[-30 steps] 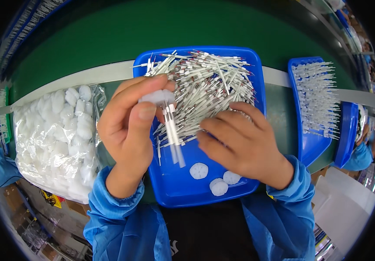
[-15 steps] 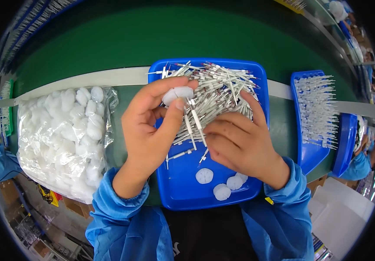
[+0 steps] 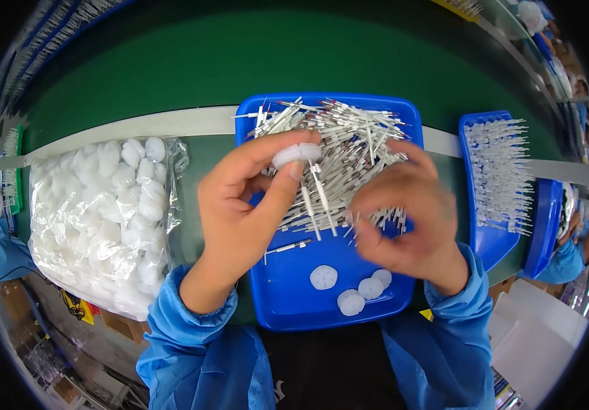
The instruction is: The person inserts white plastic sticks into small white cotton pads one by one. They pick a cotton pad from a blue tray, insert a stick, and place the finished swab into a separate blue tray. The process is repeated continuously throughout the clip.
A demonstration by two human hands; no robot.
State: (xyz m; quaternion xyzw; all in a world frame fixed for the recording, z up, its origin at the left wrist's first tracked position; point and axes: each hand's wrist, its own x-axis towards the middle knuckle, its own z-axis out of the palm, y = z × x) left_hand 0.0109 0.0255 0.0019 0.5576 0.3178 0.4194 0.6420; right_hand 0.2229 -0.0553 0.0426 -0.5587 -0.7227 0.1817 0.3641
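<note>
My left hand (image 3: 246, 188) pinches white round discs (image 3: 296, 155) between thumb and fingers. Two slim white rods (image 3: 320, 195) hang down from the discs over a blue tray (image 3: 287, 294). My right hand (image 3: 410, 215) is blurred by motion just right of them, with curled fingers. A thin tip shows by its fingertips, but what it holds is not clear. Behind both hands a heap of white rods (image 3: 356, 130) with reddish and dark ends fills the tray's far part. Loose white discs (image 3: 323, 277) and a single rod (image 3: 287, 247) lie in its near part.
A clear plastic bag (image 3: 96, 225) full of white discs lies at the left. On the right, a smaller blue tray (image 3: 492, 242) carries rows of white rods. A green work surface (image 3: 253, 55) stretches behind. Blue sleeves of other people (image 3: 4, 249) show at both edges.
My right hand has moved to the right, away from the hanging rods, and its fingers have turned. My left hand has shifted slightly right with the discs and rods.
</note>
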